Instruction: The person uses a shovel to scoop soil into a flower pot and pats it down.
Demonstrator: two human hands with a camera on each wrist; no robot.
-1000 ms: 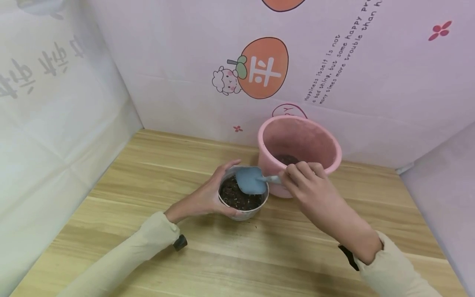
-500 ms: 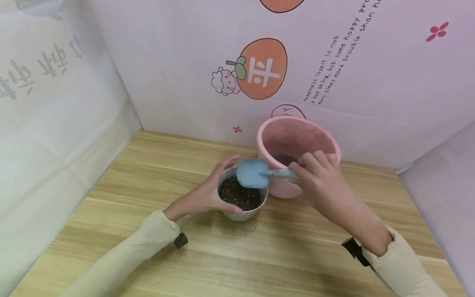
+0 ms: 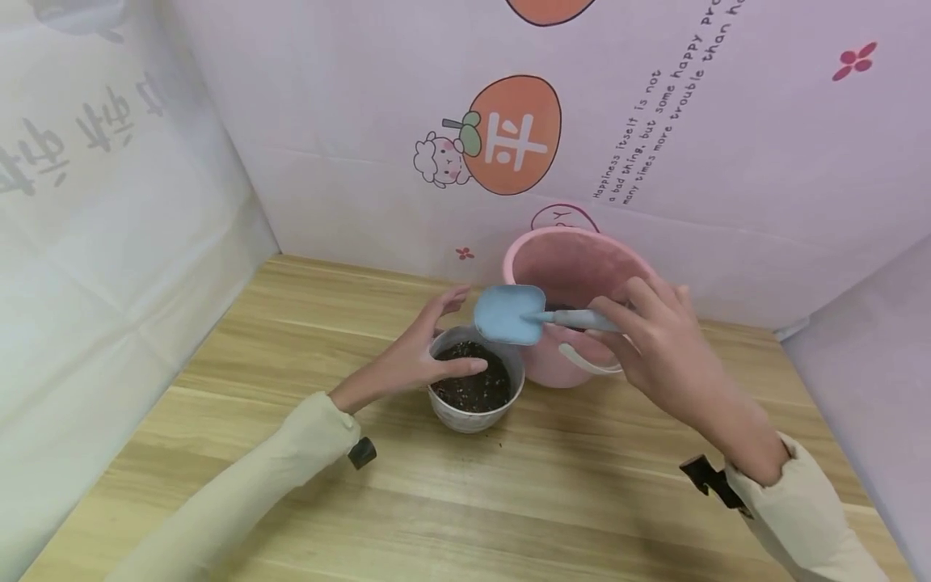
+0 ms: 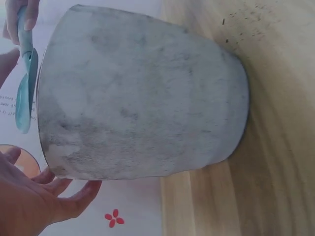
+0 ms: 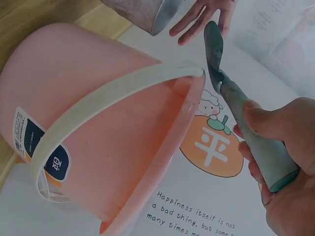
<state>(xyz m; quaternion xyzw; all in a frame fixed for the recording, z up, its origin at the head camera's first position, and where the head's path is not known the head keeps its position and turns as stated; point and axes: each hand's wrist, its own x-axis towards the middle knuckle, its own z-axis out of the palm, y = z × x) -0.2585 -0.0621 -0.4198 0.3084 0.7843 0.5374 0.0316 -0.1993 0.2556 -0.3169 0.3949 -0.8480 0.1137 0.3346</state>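
A small blue trowel [image 3: 509, 315] is held by its handle in my right hand [image 3: 658, 352], its blade raised over the far rim of a whitish pot [image 3: 469, 420]. Dark soil [image 3: 480, 390] fills part of the pot, which stands upright on the table. My left hand [image 3: 414, 352] is spread at the pot's left side, thumb stretched over the soil; in the left wrist view its fingers [image 4: 74, 204] are loosely bent by the rim. Behind the pot to the right stands a pink bucket [image 3: 556, 368], partly hidden by the trowel and right hand.
The bucket has a pale carrying handle [image 5: 98, 101] hanging down its front and a label [image 5: 42, 142] on its side. Dark crumbs [image 4: 246, 24] lie on the wooden table [image 3: 436, 509] near the pot. A printed white cloth [image 3: 349, 121] rises close behind.
The trowel has risen from the pot's opening and moved up and right with my right hand. My left hand has loosened from the pot's side and lifted slightly.
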